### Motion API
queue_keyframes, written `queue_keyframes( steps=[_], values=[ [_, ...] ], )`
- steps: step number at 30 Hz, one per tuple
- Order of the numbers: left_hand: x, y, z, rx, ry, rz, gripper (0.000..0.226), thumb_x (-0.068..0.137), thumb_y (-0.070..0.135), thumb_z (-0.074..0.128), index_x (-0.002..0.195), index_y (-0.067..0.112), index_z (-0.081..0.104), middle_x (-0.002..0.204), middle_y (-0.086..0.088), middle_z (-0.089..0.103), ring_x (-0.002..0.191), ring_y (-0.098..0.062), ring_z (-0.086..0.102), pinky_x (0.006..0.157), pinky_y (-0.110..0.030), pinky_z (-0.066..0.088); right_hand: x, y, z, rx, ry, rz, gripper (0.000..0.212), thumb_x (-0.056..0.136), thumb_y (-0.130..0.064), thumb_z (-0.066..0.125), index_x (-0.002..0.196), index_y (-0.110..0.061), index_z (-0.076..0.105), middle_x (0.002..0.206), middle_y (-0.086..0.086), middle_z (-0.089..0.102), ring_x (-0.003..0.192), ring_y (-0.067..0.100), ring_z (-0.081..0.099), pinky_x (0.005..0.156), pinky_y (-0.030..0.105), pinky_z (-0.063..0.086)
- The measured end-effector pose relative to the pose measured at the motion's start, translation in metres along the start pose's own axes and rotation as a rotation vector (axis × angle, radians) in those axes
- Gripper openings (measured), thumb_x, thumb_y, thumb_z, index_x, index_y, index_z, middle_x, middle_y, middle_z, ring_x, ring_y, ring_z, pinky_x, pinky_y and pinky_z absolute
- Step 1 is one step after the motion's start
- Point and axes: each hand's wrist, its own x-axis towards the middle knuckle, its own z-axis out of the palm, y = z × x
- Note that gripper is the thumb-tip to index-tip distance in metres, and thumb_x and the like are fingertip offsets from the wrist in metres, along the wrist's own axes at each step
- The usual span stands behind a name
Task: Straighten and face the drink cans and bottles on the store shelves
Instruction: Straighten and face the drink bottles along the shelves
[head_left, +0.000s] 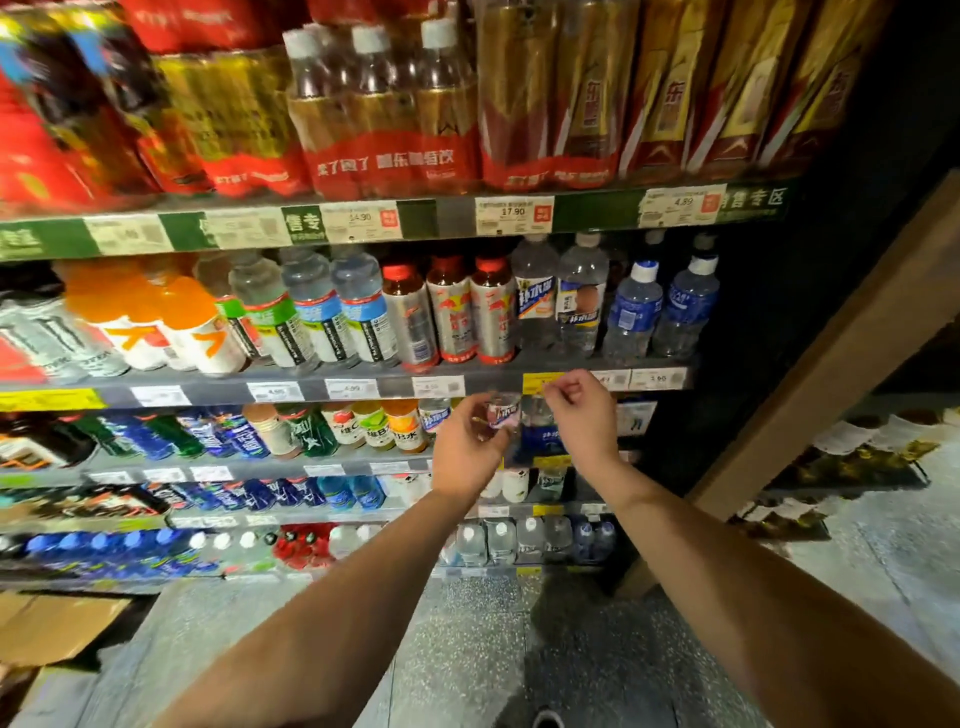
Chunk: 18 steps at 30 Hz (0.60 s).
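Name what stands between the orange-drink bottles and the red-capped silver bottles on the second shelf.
In the head view: clear bottles with green and blue labels stand between the orange-drink bottles and the red-capped silver bottles.

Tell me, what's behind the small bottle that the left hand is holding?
Behind the small bottle in the left hand stands a blue-labelled bottle on the shelf. The hand and bottle hide whatever stands directly behind them.

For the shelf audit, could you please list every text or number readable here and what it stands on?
"17.90": price tag on the top shelf rail.
"14.90": price tag left of it, faint.
"4.89": price tag to the right.
"售专": green rail strip.
"东": gold bottle labels.
Lower price tags and the bottle the left hand grips: too blurred.
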Motion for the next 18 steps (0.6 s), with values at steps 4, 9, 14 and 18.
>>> queue_keyframes(
  steps=[4, 9, 14, 18],
  values=[
    [-0.011, -0.035, -0.033, -0.022, -0.025, 0.011, 0.035, 0.079, 0.024, 0.079, 0.108, 0.030, 0.060, 0.087, 0.012, 0.063, 0.081, 0.000, 0.062, 0.077, -0.029, 0.055, -0.038, 0.002, 0.039, -0.019, -0.041, 0.019, 0.013, 0.089, -0.018, 0.071, 0.083, -0.013, 0.061, 0.074, -0.003, 0.062, 0.065, -0.003, 0.056, 0.060, 0.011, 0.042],
    [-0.012, -0.077, -0.046, -0.065, -0.063, 0.049, 0.042, 0.076, 0.023, 0.079, 0.112, 0.026, 0.058, 0.107, 0.000, 0.066, 0.099, -0.013, 0.065, 0.086, -0.041, 0.058, -0.055, 0.029, 0.087, -0.031, -0.008, 0.098, 0.021, 0.081, -0.028, 0.079, 0.087, -0.023, 0.059, 0.087, 0.006, 0.069, 0.081, 0.021, 0.065, 0.074, 0.037, 0.054],
    [0.004, -0.114, -0.025, -0.105, -0.039, 0.055, 0.049, 0.074, 0.024, 0.078, 0.116, 0.032, 0.055, 0.118, 0.001, 0.061, 0.106, -0.018, 0.064, 0.091, -0.043, 0.055, -0.045, 0.063, 0.119, -0.081, -0.015, 0.134, 0.045, 0.076, -0.035, 0.082, 0.107, -0.013, 0.060, 0.098, 0.003, 0.063, 0.088, 0.018, 0.060, 0.078, 0.032, 0.051],
    [0.024, -0.149, 0.001, -0.086, -0.017, 0.005, 0.054, 0.077, 0.017, 0.081, 0.125, 0.015, 0.056, 0.124, -0.002, 0.058, 0.112, -0.015, 0.058, 0.092, -0.010, 0.044, -0.025, 0.096, 0.132, -0.113, -0.050, 0.128, 0.058, 0.074, -0.038, 0.083, 0.119, -0.012, 0.057, 0.115, 0.004, 0.060, 0.102, 0.017, 0.057, 0.087, 0.030, 0.048]
  ],
)
